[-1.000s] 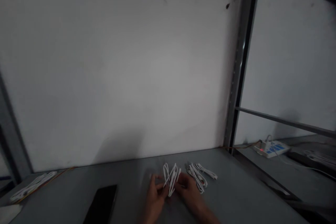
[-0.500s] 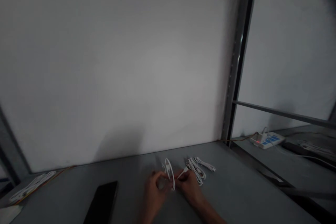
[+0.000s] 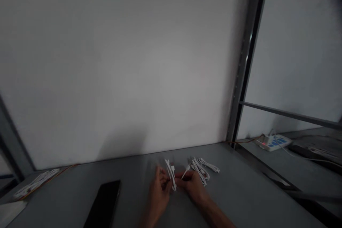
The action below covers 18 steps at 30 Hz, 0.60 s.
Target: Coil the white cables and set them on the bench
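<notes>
A white USB charging cable [image 3: 173, 181], folded into a narrow bundle, is held upright just over the grey table between my hands. My left hand [image 3: 160, 187] grips the bundle from the left, its fingers partly bent around it. From the right, my right hand [image 3: 191, 185] pinches the cable, and a short end with a white plug [image 3: 188, 167] sticks up from its fingers. Another white plug shows at the bundle's upper part. Behind my right hand, several coiled white cables [image 3: 208, 165] lie on the table. My fingertips are partly hidden.
A black phone-like slab [image 3: 103, 203] lies left of my hands. White cables [image 3: 36, 184] rest at the far left by a thin orange wire. A power strip [image 3: 275, 142] with a glowing red light sits on the neighbouring shelf, past a metal post [image 3: 245, 60].
The loop of cable between my hands has become a narrower, flatter bundle. My left hand's fingers have lifted and straightened somewhat. The view has shifted slightly.
</notes>
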Available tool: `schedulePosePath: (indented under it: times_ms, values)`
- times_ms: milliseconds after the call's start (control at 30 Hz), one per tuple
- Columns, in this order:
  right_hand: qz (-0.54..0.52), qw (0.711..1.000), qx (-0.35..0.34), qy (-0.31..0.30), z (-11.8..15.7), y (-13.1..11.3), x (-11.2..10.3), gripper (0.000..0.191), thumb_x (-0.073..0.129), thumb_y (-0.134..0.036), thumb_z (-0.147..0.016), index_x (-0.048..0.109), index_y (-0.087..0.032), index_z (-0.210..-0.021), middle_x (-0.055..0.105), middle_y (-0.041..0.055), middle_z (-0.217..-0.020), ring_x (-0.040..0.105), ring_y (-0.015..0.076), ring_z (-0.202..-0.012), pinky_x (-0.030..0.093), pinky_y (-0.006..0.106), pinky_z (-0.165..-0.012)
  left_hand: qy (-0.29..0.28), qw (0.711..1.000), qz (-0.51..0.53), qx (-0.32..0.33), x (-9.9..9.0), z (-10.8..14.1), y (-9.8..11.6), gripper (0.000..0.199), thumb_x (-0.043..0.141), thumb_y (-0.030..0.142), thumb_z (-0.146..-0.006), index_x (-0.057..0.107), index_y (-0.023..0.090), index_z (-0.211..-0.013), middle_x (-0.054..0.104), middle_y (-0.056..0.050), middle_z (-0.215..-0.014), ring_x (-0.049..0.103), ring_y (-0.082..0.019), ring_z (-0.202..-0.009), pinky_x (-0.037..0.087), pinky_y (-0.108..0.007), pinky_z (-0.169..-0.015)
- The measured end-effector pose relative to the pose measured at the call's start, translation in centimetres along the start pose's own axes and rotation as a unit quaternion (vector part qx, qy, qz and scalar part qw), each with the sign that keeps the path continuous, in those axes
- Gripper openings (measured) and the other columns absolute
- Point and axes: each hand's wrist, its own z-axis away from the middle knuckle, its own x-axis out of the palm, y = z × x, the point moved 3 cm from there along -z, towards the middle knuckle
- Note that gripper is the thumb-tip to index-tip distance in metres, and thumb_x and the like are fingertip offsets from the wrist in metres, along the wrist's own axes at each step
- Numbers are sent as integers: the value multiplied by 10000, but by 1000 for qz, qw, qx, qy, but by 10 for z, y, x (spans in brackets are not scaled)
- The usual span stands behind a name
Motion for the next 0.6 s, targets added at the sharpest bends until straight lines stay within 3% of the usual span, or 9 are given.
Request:
schedulePosePath:
  times_ms: [133, 267, 467, 600]
  values:
    - [8, 1000, -1, 7, 0, -2, 0, 411, 742, -554, -595, 703, -152, -672, 675, 59, -622, 647, 228, -653, 509, 302, -611, -20, 1000, -20, 2, 0, 0, 5, 244, 590, 391, -760, 535, 200, -903, 673, -44, -794, 658, -184, -701, 501, -258, -591]
    - [32, 998, -46, 34, 0, -3, 0, 333, 720, -484, -636, 627, -165, -647, 668, 53, -671, 645, 221, -679, 517, 309, -654, -33, 999, -6, -3, -3, -2, 9, 162, 574, 349, -729, 552, 199, -784, 657, -24, -723, 628, -162, -632, 487, -249, -579]
    - [-6, 999, -19, 30, -3, 5, 5, 344, 685, -494, -634, 538, -185, -674, 620, 25, -637, 635, 211, -617, 534, 320, -590, 2, 997, 17, -73, -9, -11, 0, 236, 607, 419, -634, 557, 190, -659, 612, 1, -576, 558, -138, -496, 434, -240, -492]
    - [-11, 1000, -18, 23, -3, 6, 8, 351, 711, -487, -626, 549, -183, -690, 612, 15, -629, 632, 201, -598, 546, 321, -587, 25, 996, 5, -85, -9, -12, -1, 359, 549, 557, -669, 528, 199, -690, 587, 1, -572, 567, -158, -517, 443, -254, -488]
